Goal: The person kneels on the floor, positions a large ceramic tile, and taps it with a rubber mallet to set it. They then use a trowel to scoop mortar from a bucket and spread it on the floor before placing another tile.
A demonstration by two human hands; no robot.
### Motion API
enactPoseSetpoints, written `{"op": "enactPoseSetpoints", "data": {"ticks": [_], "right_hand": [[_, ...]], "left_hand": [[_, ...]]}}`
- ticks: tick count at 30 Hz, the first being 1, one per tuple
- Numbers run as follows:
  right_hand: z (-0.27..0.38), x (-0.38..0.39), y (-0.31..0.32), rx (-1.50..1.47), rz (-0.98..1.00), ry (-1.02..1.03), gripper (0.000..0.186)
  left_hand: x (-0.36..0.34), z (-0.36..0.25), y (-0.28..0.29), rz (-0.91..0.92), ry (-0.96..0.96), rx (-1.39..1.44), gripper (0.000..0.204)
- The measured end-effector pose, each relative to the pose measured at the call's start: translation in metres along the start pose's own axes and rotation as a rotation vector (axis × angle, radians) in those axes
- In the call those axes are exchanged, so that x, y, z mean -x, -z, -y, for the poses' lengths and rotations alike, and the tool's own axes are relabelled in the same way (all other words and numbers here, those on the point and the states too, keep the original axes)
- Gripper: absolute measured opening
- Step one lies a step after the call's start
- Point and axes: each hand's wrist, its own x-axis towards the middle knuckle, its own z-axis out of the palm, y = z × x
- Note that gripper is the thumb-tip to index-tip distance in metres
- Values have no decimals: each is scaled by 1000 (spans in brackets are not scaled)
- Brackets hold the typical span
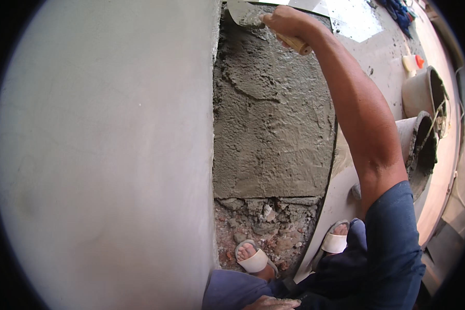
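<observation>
My right hand [287,23] is closed on the wooden handle [299,46] of a metal trowel [243,13], whose blade rests at the far end of a strip of wet grey mortar [271,129]. The mortar has a smoother, ridged surface with a straight near edge, and rough rubble [266,222] lies below it. My left hand [271,304] shows only partly at the lower edge, resting by my lap with fingers stretched out and holding nothing that I can see.
A smooth grey wall [103,155] borders the left. At right stand two mortar-smeared buckets [413,95] and a small container with a red cap [412,63]; blue cloth [398,15] lies farther back. My sandaled feet [250,258] are on rubble and the pale floor.
</observation>
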Motion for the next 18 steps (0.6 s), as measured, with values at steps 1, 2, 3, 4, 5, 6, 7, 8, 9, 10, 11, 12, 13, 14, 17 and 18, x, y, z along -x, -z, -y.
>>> {"op": "enactPoseSetpoints", "data": {"ticks": [1,2,3,4,5,6,7,8,9,10,11,12,13,14,17,18], "right_hand": [[0,-7,2,102,13,-4,36],[1,-15,2,202,24,-9,31],[0,-22,0,270,40,48,32],[-3,-27,-2,340,57,105,34],[-7,-31,-5,410,75,162,35],[-18,-30,-3,531,39,225,34],[-37,-21,3,653,10,285,34],[-49,-16,4,776,-15,354,33],[-61,-10,14,637,156,98,33],[-75,7,20,150,-7,-72,32],[-77,13,24,89,-66,-67,51],[-74,17,30,97,-7,-46,51],[-68,22,40,101,48,-26,50],[-56,23,45,144,67,-37,44],[-8,8,41,283,116,-49,33],[2,2,39,343,130,-38,32]], "left_hand": [[1,0,-1,-2,1,-4,43],[1,0,-1,0,0,-5,43],[2,0,-2,0,-1,-6,43],[2,-1,-3,-2,-2,-3,43],[2,0,-5,1,-5,4,43],[2,0,-6,2,-5,6,43],[2,0,-7,10,-2,12,43],[1,1,-9,14,1,17,43],[1,1,-10,15,3,20,43],[1,1,-11,15,4,24,43],[1,1,-10,13,7,27,43],[2,2,-11,13,12,28,43],[2,1,-10,16,13,31,43],[4,1,-10,16,13,29,43],[7,0,-9,8,7,30,43],[9,0,-9,10,5,35,43]]}}
